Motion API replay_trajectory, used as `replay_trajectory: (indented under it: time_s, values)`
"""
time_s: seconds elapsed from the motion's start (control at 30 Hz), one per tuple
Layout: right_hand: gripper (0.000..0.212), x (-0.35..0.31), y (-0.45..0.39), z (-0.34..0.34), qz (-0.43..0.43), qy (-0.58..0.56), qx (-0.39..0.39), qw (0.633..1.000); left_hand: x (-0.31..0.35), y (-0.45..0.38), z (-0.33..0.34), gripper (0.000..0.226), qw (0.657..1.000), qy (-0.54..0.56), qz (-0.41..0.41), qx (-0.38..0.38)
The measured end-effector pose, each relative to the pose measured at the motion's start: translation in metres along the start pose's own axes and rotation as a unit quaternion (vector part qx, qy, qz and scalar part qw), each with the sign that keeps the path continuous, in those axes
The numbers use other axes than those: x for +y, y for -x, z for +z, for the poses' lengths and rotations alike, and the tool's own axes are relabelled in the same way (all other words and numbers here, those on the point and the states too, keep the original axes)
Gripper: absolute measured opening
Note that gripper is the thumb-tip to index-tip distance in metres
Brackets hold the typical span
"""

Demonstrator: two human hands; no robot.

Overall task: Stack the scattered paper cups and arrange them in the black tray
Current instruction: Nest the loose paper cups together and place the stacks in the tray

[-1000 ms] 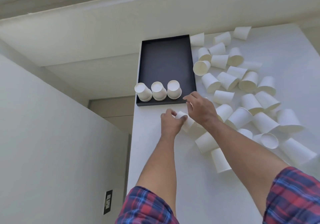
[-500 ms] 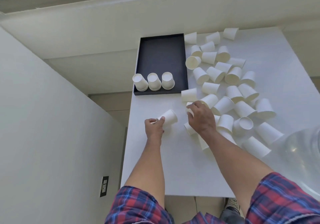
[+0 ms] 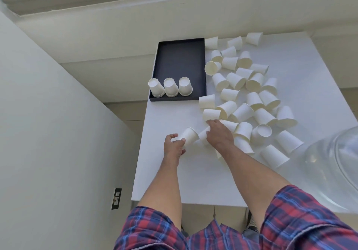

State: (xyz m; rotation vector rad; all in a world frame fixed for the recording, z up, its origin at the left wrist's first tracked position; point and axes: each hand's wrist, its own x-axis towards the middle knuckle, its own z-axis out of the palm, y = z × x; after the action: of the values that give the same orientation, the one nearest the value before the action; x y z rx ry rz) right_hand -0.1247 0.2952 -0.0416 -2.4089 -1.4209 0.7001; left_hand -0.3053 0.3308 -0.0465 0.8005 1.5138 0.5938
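My left hand (image 3: pixel 173 146) grips a white paper cup (image 3: pixel 189 138) lying on its side, mouth pointing up-right. My right hand (image 3: pixel 219 134) lies over a second cup (image 3: pixel 203 135) right beside it, fingers curled round that cup. Several more white cups (image 3: pixel 249 93) lie scattered across the right half of the white table (image 3: pixel 170 180). The black tray (image 3: pixel 180 64) sits at the table's far left corner. Three upside-down cup stacks (image 3: pixel 170 87) stand in a row along its near edge.
A pale wall runs along the table's left side, with an outlet plate (image 3: pixel 116 198) low down. A clear glass dome-like object (image 3: pixel 337 170) sits at the table's right front. The table's near edge lies just ahead of my plaid sleeves.
My left hand has drawn its cup back toward me and to the left. My right hand moved from that cup onto a neighbouring one. The camera view tilted back.
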Motion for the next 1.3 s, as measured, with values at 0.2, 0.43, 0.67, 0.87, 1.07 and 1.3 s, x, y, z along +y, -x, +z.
replay_trajectory:
  time_s: [0.2, 0.43, 0.67, 0.87, 1.07, 1.3]
  values:
    - [0.042, -0.004, -0.002, -0.002, 0.037, -0.152, -0.001, 0.988, -0.007, 0.001, -0.008, 0.03, 0.999, -0.02, -0.015, -0.022]
    - [0.036, -0.018, 0.001, -0.01, 0.033, -0.365, 0.009, 0.931, 0.001, 0.007, -0.014, 0.025, 0.988, 0.123, -0.06, -0.067]
    - [0.024, -0.028, 0.001, -0.01, 0.033, -0.487, -0.019, 0.873, 0.016, 0.013, -0.017, 0.042, 0.967, 0.19, -0.074, -0.154]
    - [0.023, -0.038, -0.002, -0.017, 0.005, -0.544, -0.059, 0.837, 0.028, 0.011, -0.021, 0.076, 0.937, 0.246, -0.074, -0.239]
    - [0.024, -0.039, -0.015, -0.027, 0.001, -0.519, -0.065, 0.852, 0.038, 0.004, -0.013, 0.06, 0.919, 0.24, -0.061, -0.306]
    - [0.029, -0.037, -0.028, -0.028, -0.07, -0.319, 0.143, 0.934, 0.066, -0.017, 0.012, 0.056, 0.951, 0.199, -0.068, -0.227]
